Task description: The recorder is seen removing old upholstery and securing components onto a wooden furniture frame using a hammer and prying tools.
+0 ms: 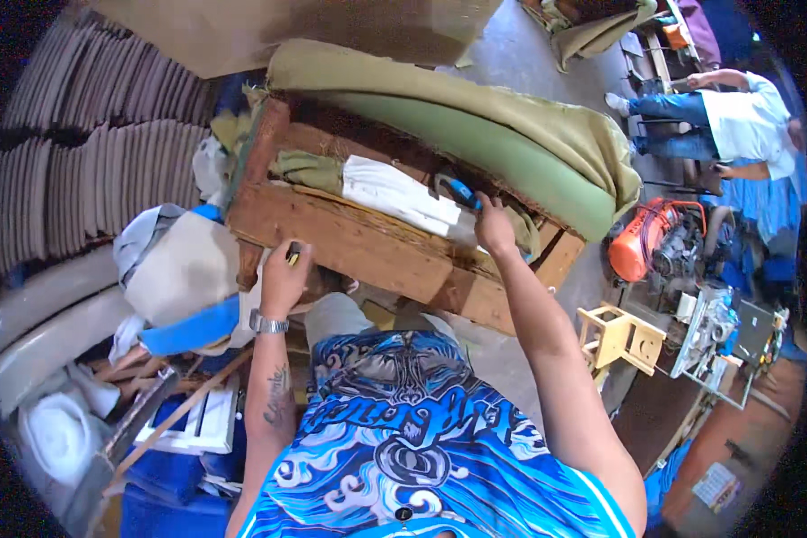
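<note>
support: wooden frame [368,247] | on it: green cushion [502,143], white cloth [394,193], olive fabric [307,169]

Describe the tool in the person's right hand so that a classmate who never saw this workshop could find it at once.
Start at the big wooden frame with the green cushion folded back over it. On its top edge lies white cloth, and beside that the right hand grips the tool. Its blue-and-black handle is the only bright blue thing on the frame.

Bright, even daylight with soft shadows under the wooden frame [368,242]. Colours run saturated. Strong fisheye bending toward the rim, black corners, and slight softness at the edges.
</note>
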`<state>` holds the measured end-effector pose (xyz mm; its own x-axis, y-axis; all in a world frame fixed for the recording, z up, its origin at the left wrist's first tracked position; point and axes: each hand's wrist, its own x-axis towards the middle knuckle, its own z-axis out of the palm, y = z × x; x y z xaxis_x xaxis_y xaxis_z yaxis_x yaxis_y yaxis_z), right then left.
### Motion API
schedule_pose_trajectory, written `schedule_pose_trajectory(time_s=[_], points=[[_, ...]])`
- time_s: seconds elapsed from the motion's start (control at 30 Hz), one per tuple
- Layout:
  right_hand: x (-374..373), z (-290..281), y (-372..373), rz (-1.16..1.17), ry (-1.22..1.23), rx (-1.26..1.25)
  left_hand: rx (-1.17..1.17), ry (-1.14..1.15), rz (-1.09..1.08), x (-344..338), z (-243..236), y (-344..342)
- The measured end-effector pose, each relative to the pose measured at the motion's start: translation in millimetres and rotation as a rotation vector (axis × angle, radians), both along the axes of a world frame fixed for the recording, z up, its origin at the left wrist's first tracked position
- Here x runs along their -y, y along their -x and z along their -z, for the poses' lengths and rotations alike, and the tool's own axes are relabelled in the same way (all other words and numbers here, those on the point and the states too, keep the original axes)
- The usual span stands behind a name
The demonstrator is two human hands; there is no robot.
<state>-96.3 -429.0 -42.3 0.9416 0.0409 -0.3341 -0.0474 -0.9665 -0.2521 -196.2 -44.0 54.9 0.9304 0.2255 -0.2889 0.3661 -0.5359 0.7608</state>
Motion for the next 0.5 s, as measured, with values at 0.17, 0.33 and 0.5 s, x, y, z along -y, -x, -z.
schedule_pose_trajectory(time_s=[0.17,0.33,0.5], points=[[14,18,-16,0.079,0.249,-0.027,0.185,-0.053,0.255,28,44,-115],[-18,9,-3,0.291,-0.244,-0.147,0.077,-0.219,0.549,69,88,-176],[-71,25,28,0.970,-0.736,-0.204,0.036,-0.518,0.911,50,174,-192]])
